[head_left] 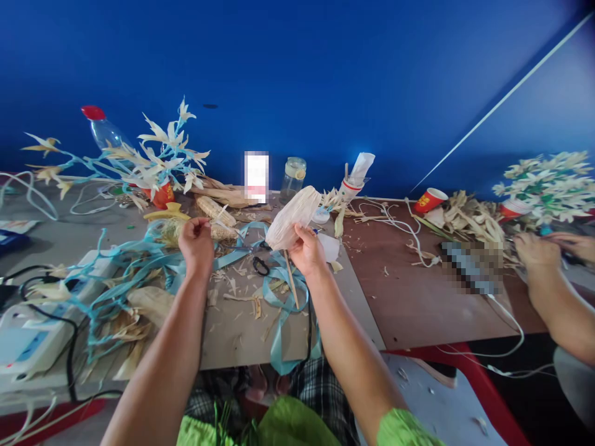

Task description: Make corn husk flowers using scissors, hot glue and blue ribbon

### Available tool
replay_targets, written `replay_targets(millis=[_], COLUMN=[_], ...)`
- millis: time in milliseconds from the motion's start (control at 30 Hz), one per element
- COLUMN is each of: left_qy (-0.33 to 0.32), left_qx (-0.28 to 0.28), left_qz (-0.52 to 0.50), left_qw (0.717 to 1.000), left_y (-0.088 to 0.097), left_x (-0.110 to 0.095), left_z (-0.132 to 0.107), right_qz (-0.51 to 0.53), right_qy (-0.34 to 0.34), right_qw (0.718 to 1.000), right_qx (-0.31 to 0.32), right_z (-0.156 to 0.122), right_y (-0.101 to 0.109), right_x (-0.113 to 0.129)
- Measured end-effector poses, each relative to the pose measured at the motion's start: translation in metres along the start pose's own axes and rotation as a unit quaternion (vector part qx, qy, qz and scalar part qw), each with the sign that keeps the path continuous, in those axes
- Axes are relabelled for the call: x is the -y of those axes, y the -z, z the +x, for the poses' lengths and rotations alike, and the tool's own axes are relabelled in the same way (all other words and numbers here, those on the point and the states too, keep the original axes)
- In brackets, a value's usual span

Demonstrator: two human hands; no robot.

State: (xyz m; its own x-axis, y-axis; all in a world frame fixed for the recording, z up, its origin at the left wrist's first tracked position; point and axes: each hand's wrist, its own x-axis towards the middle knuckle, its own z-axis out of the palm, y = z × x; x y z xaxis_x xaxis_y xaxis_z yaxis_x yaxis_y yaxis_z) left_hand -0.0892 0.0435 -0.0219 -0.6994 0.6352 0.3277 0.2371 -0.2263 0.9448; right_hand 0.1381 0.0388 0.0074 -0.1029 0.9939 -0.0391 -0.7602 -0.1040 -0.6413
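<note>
My right hand (307,249) grips a broad, pale corn husk (295,217) by its lower end, raised over the table. Below it a thin wooden stick (292,280) slants down across a loop of light blue ribbon (279,347); whether the hand touches the stick I cannot tell. My left hand (197,240) is closed in a pinch, with a pale sliver at the fingertips; what it holds is unclear. Just behind that hand lie corn cobs (211,209). Black-handled scissors (261,266) rest between my hands.
Blue-wrapped stems with husk flowers (158,145) stand left in a red cup (162,196). A power strip (41,328) and wires lie at the left edge. Behind are a glass jar (294,176) and a white cup (352,188). A co-worker's hands (539,251) are at right, near husks (469,220).
</note>
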Motion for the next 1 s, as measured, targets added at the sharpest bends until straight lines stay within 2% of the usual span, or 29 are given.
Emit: replay_targets(millis=[133,333,600,800,900,1000], left_qy=[0.048,0.082,0.105,0.139,0.163,0.157], left_qx=[-0.021,-0.044,-0.015,-0.040,-0.031,-0.007], left_qz=[-0.064,-0.126,-0.186,-0.243,-0.260,-0.232], left_qw=[0.997,0.988,0.977,0.959,0.951,0.960], left_y=[0.000,0.001,0.002,0.004,0.004,0.003], left_x=[0.000,-0.008,-0.012,-0.016,-0.016,-0.014], left_z=[0.004,0.005,-0.002,-0.001,0.000,-0.002], right_qz=[0.009,-0.003,0.014,0.011,0.016,0.016], right_qy=[0.003,-0.004,-0.006,-0.008,-0.007,-0.008], right_qw=[1.000,1.000,1.000,1.000,1.000,1.000], right_qx=[-0.013,-0.023,-0.019,-0.021,-0.018,-0.024], right_z=[0.001,0.004,0.005,0.003,0.002,0.002], right_y=[0.002,0.005,0.007,0.005,0.005,0.005], right_x=[0.001,-0.001,-0.003,-0.002,-0.003,-0.003])
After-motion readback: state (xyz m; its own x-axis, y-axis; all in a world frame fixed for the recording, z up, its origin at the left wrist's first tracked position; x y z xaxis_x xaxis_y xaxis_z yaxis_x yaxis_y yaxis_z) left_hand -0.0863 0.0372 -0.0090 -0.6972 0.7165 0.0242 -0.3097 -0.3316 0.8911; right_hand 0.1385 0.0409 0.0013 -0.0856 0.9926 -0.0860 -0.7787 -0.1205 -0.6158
